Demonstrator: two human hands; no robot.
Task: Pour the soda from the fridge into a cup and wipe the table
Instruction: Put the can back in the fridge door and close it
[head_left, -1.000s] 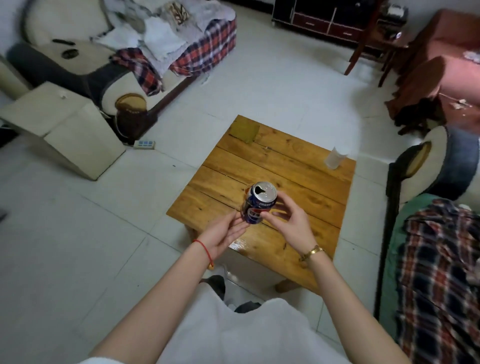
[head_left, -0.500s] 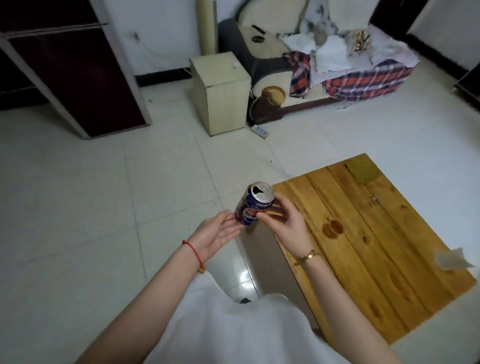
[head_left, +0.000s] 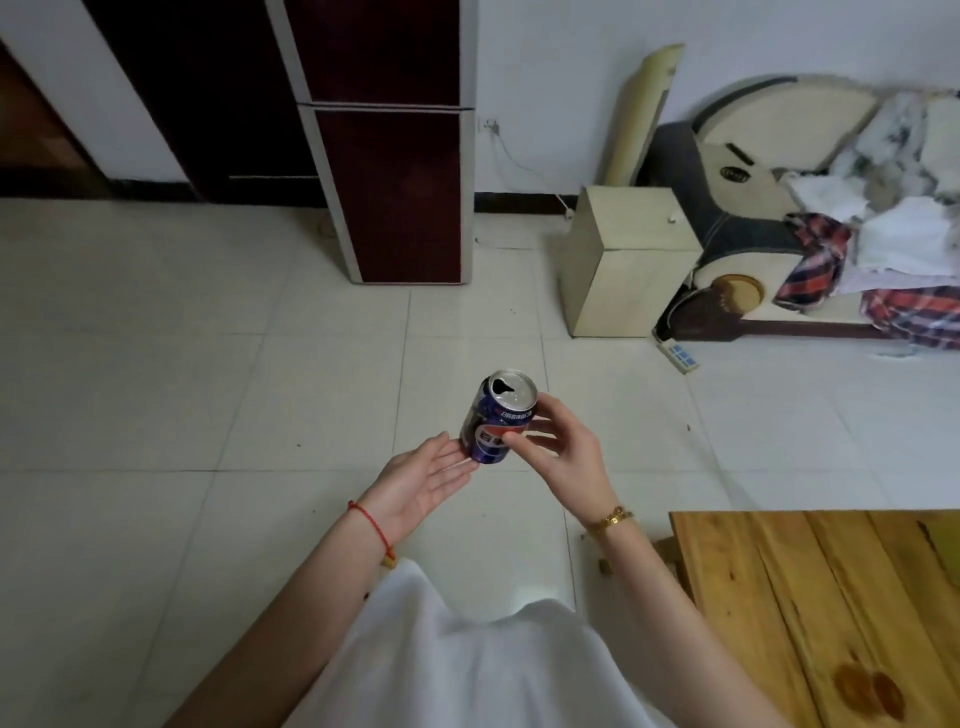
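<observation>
A blue soda can (head_left: 496, 418) with its top open is held upright over the tiled floor. My right hand (head_left: 558, 446) grips its side with thumb and fingers. My left hand (head_left: 423, 480) lies palm up, fingers apart, its fingertips touching the can's bottom edge. The wooden table (head_left: 810, 597) shows at the lower right, with a wet soda patch (head_left: 865, 688) on its boards. The dark red fridge (head_left: 387, 140) stands shut against the far wall. No cup is in view.
A cream cabinet (head_left: 628, 260) stands right of the fridge, next to a sofa (head_left: 810, 218) piled with cloths. A power strip (head_left: 678, 356) lies on the floor by the sofa. Open tiled floor stretches between me and the fridge.
My view has swung left, away from the table and toward the fridge. The table has slid to the lower right and the cup has left the view. The can stays held the same way.
</observation>
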